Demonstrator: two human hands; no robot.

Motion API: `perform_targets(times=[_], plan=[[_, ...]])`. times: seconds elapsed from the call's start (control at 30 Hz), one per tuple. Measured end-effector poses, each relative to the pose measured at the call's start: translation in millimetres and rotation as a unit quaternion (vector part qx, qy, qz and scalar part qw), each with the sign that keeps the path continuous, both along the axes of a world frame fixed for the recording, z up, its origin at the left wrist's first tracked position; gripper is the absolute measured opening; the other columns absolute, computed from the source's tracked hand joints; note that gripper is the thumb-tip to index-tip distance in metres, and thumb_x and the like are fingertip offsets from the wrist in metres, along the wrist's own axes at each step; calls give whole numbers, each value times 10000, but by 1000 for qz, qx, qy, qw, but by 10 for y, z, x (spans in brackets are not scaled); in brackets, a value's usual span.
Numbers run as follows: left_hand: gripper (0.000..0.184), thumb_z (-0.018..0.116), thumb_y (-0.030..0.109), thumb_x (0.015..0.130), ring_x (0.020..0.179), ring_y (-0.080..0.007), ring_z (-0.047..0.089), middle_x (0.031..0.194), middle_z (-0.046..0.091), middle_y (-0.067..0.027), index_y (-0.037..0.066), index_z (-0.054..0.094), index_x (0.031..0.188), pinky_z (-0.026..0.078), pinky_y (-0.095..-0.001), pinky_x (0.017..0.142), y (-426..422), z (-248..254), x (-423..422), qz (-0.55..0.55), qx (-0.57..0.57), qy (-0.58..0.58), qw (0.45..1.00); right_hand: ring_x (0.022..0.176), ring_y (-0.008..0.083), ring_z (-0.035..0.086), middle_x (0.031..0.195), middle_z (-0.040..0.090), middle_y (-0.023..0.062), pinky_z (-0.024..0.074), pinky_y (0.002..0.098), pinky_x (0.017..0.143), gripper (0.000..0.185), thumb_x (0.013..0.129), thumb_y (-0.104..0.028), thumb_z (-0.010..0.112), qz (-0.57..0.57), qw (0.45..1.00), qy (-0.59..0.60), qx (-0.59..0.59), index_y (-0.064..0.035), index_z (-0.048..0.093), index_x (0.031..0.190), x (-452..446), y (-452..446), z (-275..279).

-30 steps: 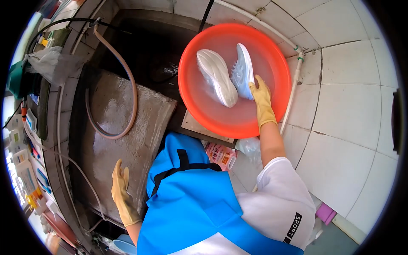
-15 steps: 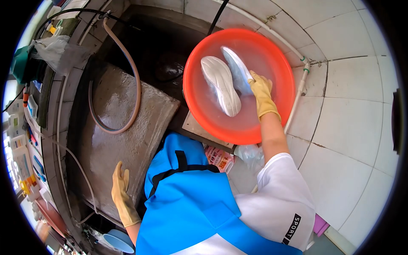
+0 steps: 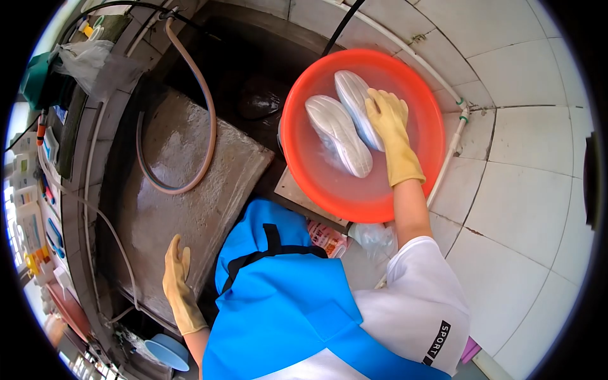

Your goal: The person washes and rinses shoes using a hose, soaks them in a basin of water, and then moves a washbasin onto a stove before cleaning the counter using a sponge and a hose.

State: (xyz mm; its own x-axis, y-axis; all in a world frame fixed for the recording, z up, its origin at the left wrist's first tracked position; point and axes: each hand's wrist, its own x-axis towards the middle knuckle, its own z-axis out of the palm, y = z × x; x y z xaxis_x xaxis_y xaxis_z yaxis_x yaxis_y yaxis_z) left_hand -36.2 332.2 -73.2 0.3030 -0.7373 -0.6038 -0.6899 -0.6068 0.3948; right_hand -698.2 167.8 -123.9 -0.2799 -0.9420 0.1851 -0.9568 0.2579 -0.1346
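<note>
Two white shoes lie in cloudy water inside a red-orange basin (image 3: 297, 183). The left shoe (image 3: 339, 133) rests sole up. Beside it, the right shoe (image 3: 353, 95) also shows its sole. My right hand (image 3: 391, 130), in a yellow rubber glove, lies against the right-hand side of that second shoe, fingers stretched out and holding nothing visibly. Away from the basin, my left hand (image 3: 180, 278), gloved in the same yellow, hangs over the edge of the wet stone slab, thumb apart from the fingers and nothing in it.
A stone slab (image 3: 183, 209) fills the left, with a curved hose (image 3: 209, 126) on it. White pipes (image 3: 451, 152) run along the tiled wall (image 3: 525, 202) behind the basin. A blue bowl (image 3: 167, 351) sits low at left. A plastic bag (image 3: 375, 239) lies below the basin.
The right shoe has gone from tilted on its side to sole up. My right hand has moved up from its lower end onto its side. The left hand stays nearly put.
</note>
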Motion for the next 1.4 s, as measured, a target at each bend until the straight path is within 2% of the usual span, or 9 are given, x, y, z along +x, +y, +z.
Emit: perform_targets(times=[0.3,0.37,0.7,0.87,0.93,1.03,1.1,1.17,1.4], plan=[[472,663,106,1014,1365,-227,559,1482,576,-110,108,547,1471,437,-323,1131,-7,459,-392,73,-62,124,988,1220,288,603,1205,725,43,319,525,1170,303,991,-332,545,60,991,106,57,-218,728,1203,271,-44,-318],[464,660,88,1011,1371,-219,550,1489,570,-106,102,555,1463,432,-320,1137,-123,509,-491,62,10,28,998,1197,276,615,1100,751,57,338,534,1152,273,981,-333,562,54,964,102,238,-211,741,1147,487,-122,27],[493,684,121,1009,1218,-174,589,1348,608,-117,194,562,1481,475,-247,1031,199,-186,130,109,-29,97,989,1003,346,657,1010,736,95,461,537,918,220,970,-275,540,-6,994,-70,83,-124,698,994,669,308,937],[478,641,141,1027,1386,-232,538,1499,564,-122,101,527,1489,418,-339,1153,28,333,-263,28,39,18,999,1204,360,645,1264,706,163,476,498,1045,505,954,-436,626,-164,895,-323,262,-141,622,1364,669,1224,353],[484,649,147,1023,1377,-224,545,1495,568,-118,102,527,1490,419,-337,1150,71,233,-168,76,19,84,993,1303,386,591,1418,614,212,458,477,1108,726,913,-483,692,-142,900,-228,343,-173,476,1533,981,1281,472],[488,656,158,1021,1365,-219,554,1495,571,-114,101,529,1489,423,-328,1144,-16,362,-282,90,18,111,990,1324,416,564,1459,558,256,459,484,1115,796,904,-450,718,-159,931,-246,219,-154,403,1573,1054,1492,75],[486,656,163,1023,1363,-222,556,1497,569,-115,99,529,1488,424,-321,1141,-26,345,-270,52,37,72,995,1322,423,566,1456,554,264,462,487,1113,814,898,-448,731,-189,915,-241,263,-133,399,1572,1138,1387,247],[521,709,202,995,1070,-212,619,1174,658,-108,154,544,1486,506,-356,976,56,-9,6,-38,-39,22,998,1319,429,567,1454,550,272,464,491,1111,832,892,-446,744,-223,895,-237,305,-112,395,1570,1265,1251,320],[517,703,192,999,1091,-214,628,1181,662,-114,154,542,1488,510,-355,983,-13,-256,164,-71,-13,28,997,1274,457,586,1380,595,291,472,509,1078,825,860,-589,719,-247,885,-207,336,23,515,1375,1467,972,102]])
